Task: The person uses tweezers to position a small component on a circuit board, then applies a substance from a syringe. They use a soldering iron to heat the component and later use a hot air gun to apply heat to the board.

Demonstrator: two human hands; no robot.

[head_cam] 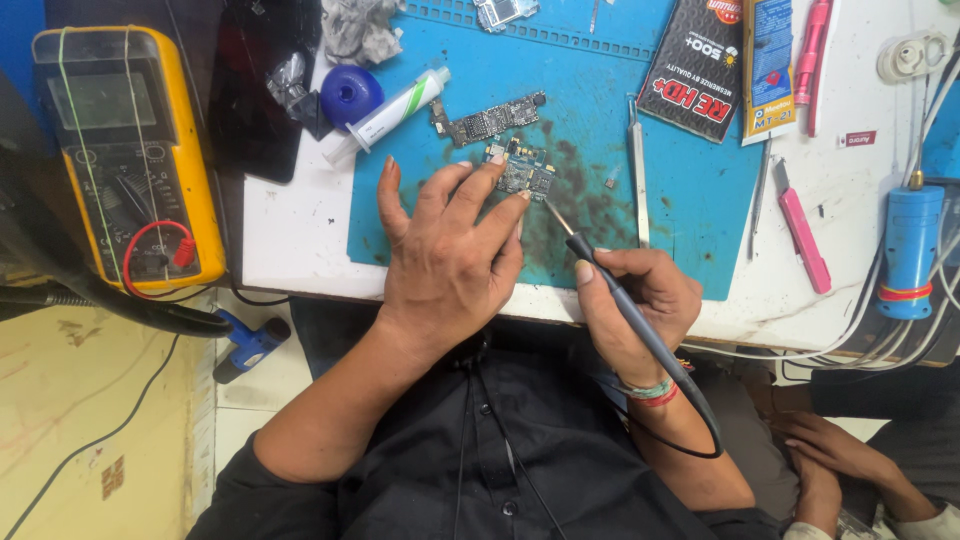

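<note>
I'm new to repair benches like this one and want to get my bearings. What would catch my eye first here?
First, the two hands at the centre: the left hand pins a small circuit board to the stained blue mat, while the right hand holds a soldering iron with its tip at the board's edge. Next, the yellow multimeter at far left.
</note>
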